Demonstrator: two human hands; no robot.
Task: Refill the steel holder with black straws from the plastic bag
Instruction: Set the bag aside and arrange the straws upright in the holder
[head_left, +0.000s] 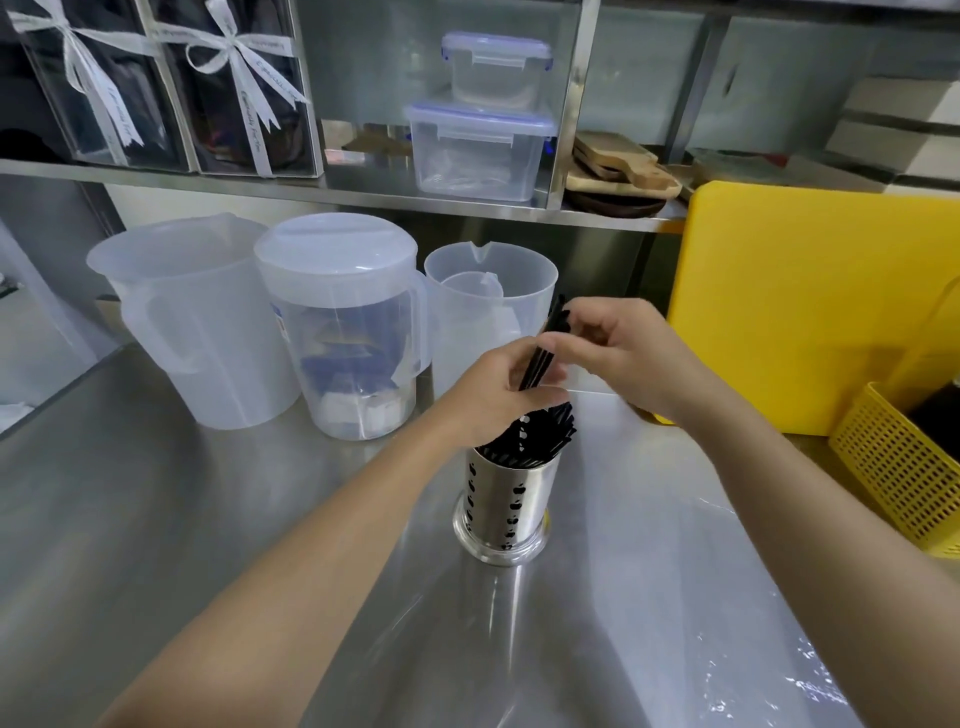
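Left hand (498, 395) grips the black straws (540, 364) low; right hand (618, 353) pinches their tops. Suggest keeping the bundle upright, tips aligned, then lowering it straight down. Steel holder (506, 512) sits directly below both hands, already part full. Plastic bag (727, 649) lies under the right forearm

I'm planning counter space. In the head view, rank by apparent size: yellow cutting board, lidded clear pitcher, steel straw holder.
Largest to smallest:
1. Yellow cutting board
2. Lidded clear pitcher
3. Steel straw holder
The holder sits nearest the camera, yet looks smallest.
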